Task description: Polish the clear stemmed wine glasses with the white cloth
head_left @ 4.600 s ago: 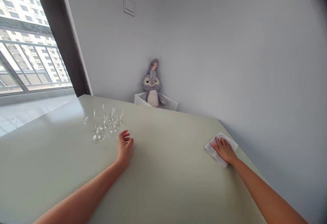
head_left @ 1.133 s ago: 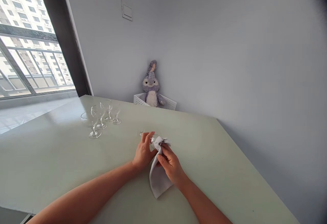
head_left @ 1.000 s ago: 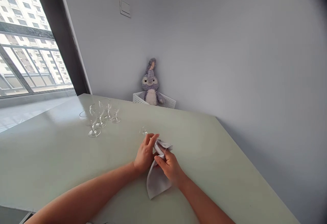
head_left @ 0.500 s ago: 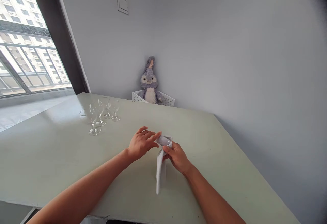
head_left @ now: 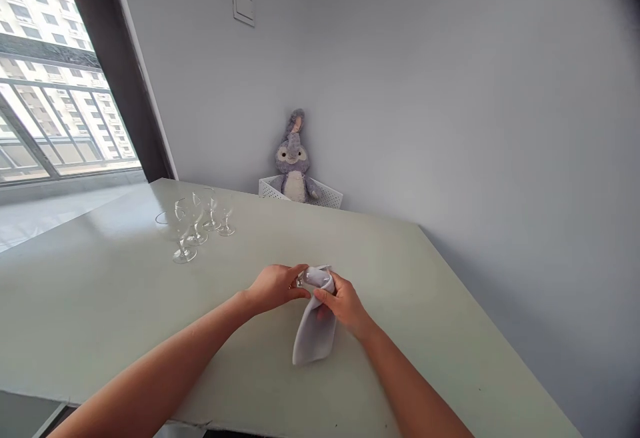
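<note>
The left hand (head_left: 276,287) has its grip around the stem end of a clear, rounded drinking glass (head_left: 311,276), tipped sideways over the pale green counter (head_left: 240,371). The right hand (head_left: 347,305) grasps a light-grey, hanging fabric cloth (head_left: 315,338) against its bowl. Four clear, stemmed glasses (head_left: 185,253) stand farther left.

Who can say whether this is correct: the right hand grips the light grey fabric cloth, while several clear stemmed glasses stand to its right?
The side is wrong. In the head view, the right hand grips the light grey fabric cloth, while several clear stemmed glasses stand to its left.
</note>
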A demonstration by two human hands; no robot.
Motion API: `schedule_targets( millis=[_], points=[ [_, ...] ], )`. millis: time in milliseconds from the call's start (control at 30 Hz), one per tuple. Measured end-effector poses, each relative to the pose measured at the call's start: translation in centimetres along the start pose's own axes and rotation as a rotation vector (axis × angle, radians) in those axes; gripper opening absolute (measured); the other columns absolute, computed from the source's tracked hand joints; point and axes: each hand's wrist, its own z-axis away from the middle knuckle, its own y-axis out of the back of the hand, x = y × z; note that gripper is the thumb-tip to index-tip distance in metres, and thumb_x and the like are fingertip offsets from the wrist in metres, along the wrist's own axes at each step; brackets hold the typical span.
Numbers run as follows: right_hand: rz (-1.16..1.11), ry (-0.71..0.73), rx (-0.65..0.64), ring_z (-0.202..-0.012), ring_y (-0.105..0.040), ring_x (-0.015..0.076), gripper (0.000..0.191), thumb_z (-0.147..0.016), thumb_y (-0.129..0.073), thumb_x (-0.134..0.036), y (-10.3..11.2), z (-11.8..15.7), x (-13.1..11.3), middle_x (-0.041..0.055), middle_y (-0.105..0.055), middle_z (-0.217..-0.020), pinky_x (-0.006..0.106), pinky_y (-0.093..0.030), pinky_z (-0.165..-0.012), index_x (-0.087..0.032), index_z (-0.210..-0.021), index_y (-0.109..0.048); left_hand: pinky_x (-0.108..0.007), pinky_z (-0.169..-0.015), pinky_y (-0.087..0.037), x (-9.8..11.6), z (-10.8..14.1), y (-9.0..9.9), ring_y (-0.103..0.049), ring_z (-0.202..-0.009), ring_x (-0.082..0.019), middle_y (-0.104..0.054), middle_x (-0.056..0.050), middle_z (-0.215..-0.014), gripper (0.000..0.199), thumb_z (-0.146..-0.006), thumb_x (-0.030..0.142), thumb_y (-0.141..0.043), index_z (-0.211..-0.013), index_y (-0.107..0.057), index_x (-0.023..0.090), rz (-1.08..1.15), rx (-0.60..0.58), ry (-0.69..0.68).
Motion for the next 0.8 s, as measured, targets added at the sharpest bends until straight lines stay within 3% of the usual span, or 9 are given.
schedule_targets(
  millis=[100, 167, 233, 367, 500, 600, 733, 800],
  points=[
    [0.318, 0.215, 0.277, -0.074, -0.057, 0.0159, 0.035, -0.072, -0.061, -0.035, -0.1, 0.2, -0.2, 0.0036, -0.06, -0.093, 0.027, -0.047, -0.066, -0.023, -0.105, -0.058, -0.021, -0.051, -0.031, -0.2, -0.1, -0.1, -0.054, -0.058, -0.013, -0.061, 0.003, -0.067, 0.052, -0.072, 0.058, -0.051, -0.114, -0.051, 0.027, 0.071, 0.015, 0.066],
    [0.437, 0.315, 0.385, -0.081, -0.056, 0.0172, 0.028, -0.072, -0.061, -0.033, 0.0, 0.1, -0.1, 0.0057, -0.057, -0.099, 0.028, -0.046, -0.07, -0.023, -0.098, -0.062, -0.021, -0.052, -0.031, -0.5, -0.2, 0.0, -0.054, -0.058, -0.012, -0.06, 0.004, -0.066, 0.055, -0.07, 0.061, -0.052, -0.114, -0.052, 0.028, 0.082, 0.054, 0.09],
    [0.405, 0.305, 0.346, -0.071, -0.056, 0.0152, 0.021, -0.076, -0.057, -0.035, 0.2, 0.0, 0.1, 0.006, -0.058, -0.092, 0.026, -0.047, -0.063, -0.022, -0.091, -0.064, -0.022, -0.056, -0.034, -0.8, -0.3, 0.0, -0.055, -0.06, -0.013, -0.062, 0.003, -0.068, 0.057, -0.069, 0.061, -0.053, -0.116, -0.052, 0.029, 0.053, 0.114, 0.083],
    [0.023, 0.022, -0.027, -0.049, -0.056, 0.0132, 0.034, -0.081, -0.049, -0.042, 0.3, 0.0, 0.3, 0.0013, -0.059, -0.063, 0.023, -0.044, -0.042, -0.017, -0.101, -0.06, -0.029, -0.073, -0.036, -1.5, -0.5, -0.1, -0.059, -0.072, -0.016, -0.066, -0.002, -0.078, 0.053, -0.072, 0.058, -0.053, -0.116, -0.053, 0.029, -0.056, 0.213, -0.076],
    [-0.256, -0.141, -0.254, -0.055, -0.063, 0.0165, 0.043, -0.079, -0.053, -0.042, 0.1, 0.5, -0.1, 0.0019, -0.064, -0.06, 0.026, -0.05, -0.047, -0.013, -0.11, -0.054, -0.033, -0.08, -0.035, -2.0, -0.4, -0.2, -0.06, -0.071, -0.016, -0.066, -0.003, -0.072, 0.05, -0.074, 0.057, -0.052, -0.114, -0.055, 0.027, -0.062, 0.211, -0.205],
    [-0.348, -0.161, -0.23, -0.053, -0.063, 0.016, 0.04, -0.075, -0.06, -0.038, -0.2, 0.3, 0.1, 0.0021, -0.065, -0.058, 0.025, -0.05, -0.046, -0.012, -0.105, -0.055, -0.035, -0.086, -0.034, -1.6, -0.3, -0.2, -0.059, -0.067, -0.015, -0.065, -0.002, -0.069, 0.049, -0.075, 0.056, -0.051, -0.114, -0.054, 0.026, -0.068, 0.225, -0.233],
    [-0.641, -0.207, 0.034, -0.038, -0.055, 0.0095, 0.029, -0.072, -0.065, -0.038, -0.6, -0.5, 0.8, -0.0029, -0.059, -0.047, 0.018, -0.045, -0.038, -0.014, -0.086, -0.057, -0.043, -0.097, -0.025, -0.2, -0.2, 0.0, -0.058, -0.082, -0.018, -0.065, -0.005, -0.085, 0.04, -0.08, 0.045, -0.049, -0.117, -0.051, 0.028, -0.175, 0.304, -0.259],
    [-0.743, -0.212, 0.087, -0.036, -0.052, 0.007, 0.026, -0.072, -0.065, -0.038, -0.6, -0.6, 0.9, -0.0049, -0.056, -0.044, 0.015, -0.042, -0.036, -0.015, -0.081, -0.056, -0.042, -0.095, -0.028, 0.2, -0.2, 0.3, -0.058, -0.085, -0.019, -0.064, -0.006, -0.09, 0.038, -0.082, 0.04, -0.05, -0.117, -0.051, 0.028, -0.195, 0.291, -0.269]
  ],
)
